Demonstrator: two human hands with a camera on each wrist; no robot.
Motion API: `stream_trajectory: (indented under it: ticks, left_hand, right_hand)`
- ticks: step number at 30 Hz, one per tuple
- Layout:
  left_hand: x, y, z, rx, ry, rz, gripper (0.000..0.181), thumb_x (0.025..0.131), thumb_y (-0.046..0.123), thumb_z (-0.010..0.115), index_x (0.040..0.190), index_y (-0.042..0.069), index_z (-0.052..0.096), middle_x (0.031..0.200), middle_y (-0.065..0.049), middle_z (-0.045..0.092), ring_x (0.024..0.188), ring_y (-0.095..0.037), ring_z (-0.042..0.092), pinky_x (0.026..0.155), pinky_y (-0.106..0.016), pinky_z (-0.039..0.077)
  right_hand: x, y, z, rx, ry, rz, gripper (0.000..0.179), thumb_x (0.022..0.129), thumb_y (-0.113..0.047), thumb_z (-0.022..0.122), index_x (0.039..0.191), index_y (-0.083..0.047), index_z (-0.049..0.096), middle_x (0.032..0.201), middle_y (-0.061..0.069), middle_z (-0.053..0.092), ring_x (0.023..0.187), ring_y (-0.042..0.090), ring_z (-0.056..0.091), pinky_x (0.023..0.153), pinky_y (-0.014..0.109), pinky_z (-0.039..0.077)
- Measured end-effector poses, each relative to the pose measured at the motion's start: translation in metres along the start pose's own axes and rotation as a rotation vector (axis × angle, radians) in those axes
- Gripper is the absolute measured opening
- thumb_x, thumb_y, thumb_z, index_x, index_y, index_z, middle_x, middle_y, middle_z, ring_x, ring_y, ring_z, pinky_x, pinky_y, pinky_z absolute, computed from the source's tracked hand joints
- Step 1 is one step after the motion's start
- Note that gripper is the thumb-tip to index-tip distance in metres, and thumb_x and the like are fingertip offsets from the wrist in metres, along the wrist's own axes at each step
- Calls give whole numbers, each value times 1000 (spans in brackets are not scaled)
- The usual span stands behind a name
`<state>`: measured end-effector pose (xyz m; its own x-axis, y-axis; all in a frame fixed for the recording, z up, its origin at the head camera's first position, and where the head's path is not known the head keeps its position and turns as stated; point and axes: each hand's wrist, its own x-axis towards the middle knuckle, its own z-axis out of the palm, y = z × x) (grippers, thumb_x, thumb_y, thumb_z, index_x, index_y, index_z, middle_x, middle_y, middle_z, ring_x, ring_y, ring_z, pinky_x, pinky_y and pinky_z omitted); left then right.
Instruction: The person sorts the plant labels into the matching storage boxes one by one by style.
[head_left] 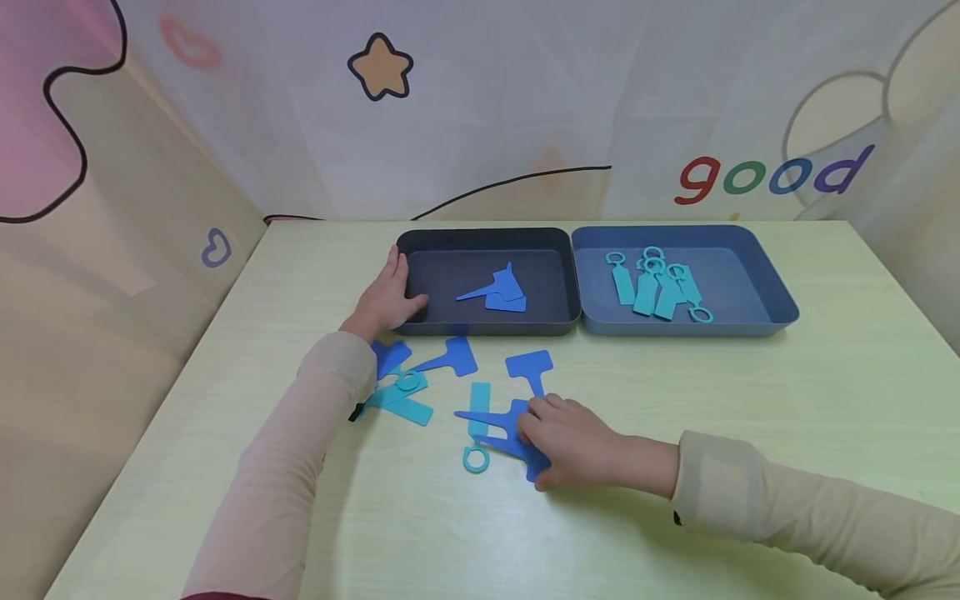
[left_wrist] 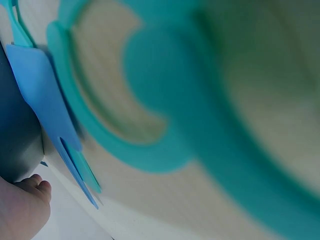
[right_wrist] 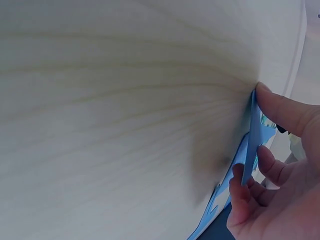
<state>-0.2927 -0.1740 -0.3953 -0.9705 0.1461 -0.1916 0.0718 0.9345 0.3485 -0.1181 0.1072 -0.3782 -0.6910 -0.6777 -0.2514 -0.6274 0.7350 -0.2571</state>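
Note:
My right hand (head_left: 573, 442) pinches a blue T-shaped plant label (right_wrist: 254, 135) by its edges, thumb on one end and fingers on the other. Another blue label (head_left: 510, 417) lies against it, partly over a teal ring-ended tag (head_left: 476, 458). Behind the hand lies one more blue T-shaped label (head_left: 529, 364). At the black tray's (head_left: 487, 327) left end rests my left hand (head_left: 384, 300), fingers extended along the side and thumb at the front rim. Below that wrist are blue labels (head_left: 457, 357) and teal tags (head_left: 408, 408), partly covered by the sleeve.
Blue labels (head_left: 506, 287) lie inside the black tray. Right beside it stands a blue-grey tray (head_left: 750, 287) with several teal ring-ended tags (head_left: 663, 287). Both trays sit near the back edge of the pale wooden table (head_left: 675, 383), before a printed curtain (head_left: 487, 108).

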Motion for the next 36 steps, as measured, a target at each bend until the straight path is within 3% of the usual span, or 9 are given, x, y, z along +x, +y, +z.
stream_trajectory:
  ticks: [6, 13, 17, 21, 24, 29, 36]
  left_hand:
    - [0, 0, 0, -2, -2, 4, 87, 99, 37, 50, 155, -4, -2, 165, -16, -15, 155, -32, 4, 124, -43, 16]
    - [-2, 0, -1, -4, -4, 6, 87, 100, 37, 50, 155, -5, -2, 165, -16, -15, 154, -32, 4, 124, -43, 16]
    - [-2, 1, -2, -4, -6, 2, 87, 100, 37, 50, 155, -4, -3, 165, -16, -15, 154, -31, 4, 124, -43, 16]
    - [-1, 1, -1, -1, -9, -3, 87, 100, 38, 50, 155, -4, -3, 165, -15, -15, 154, -31, 5, 124, -43, 17]
    - [0, 1, -1, 3, -10, -2, 87, 100, 38, 50, 155, -4, -3, 165, -16, -16, 154, -32, 5, 124, -44, 17]
    - [0, 0, -2, 1, -8, 4, 87, 100, 38, 50, 155, -4, -3, 165, -16, -16, 154, -32, 4, 124, -44, 17]
    - [0, -1, 0, -3, -3, 11, 86, 100, 37, 49, 155, -3, -3, 165, -16, -16, 154, -32, 4, 124, -44, 18]
  right_hand:
    - [0, -1, -3, 111, -40, 43, 35, 77, -19, 85, 96, -10, 57, 87, -1, 53, 85, 15, 49, 72, 30, 47]
    - [3, 1, -11, 247, -83, 48, 14, 86, 2, 70, 98, -4, 66, 93, 5, 66, 86, 18, 57, 85, 37, 55]
    - [4, 7, -20, 277, -90, 4, 20, 89, 8, 60, 101, -3, 72, 101, 7, 73, 95, 20, 65, 91, 38, 56]
    - [4, 14, -32, 321, -81, -64, 26, 89, 10, 55, 100, -4, 75, 96, 4, 74, 81, 11, 60, 76, 22, 53]
    - [4, 18, -44, 390, -84, -64, 25, 89, 9, 56, 101, -2, 75, 89, 4, 73, 69, 7, 54, 66, 17, 48]
    - [8, 22, -61, 524, -72, 21, 22, 92, 5, 58, 109, 2, 72, 93, 10, 71, 65, 9, 60, 67, 22, 55]
    - [18, 33, -74, 708, 29, 72, 21, 92, 2, 60, 111, 5, 71, 98, 15, 72, 79, 21, 62, 73, 32, 55]
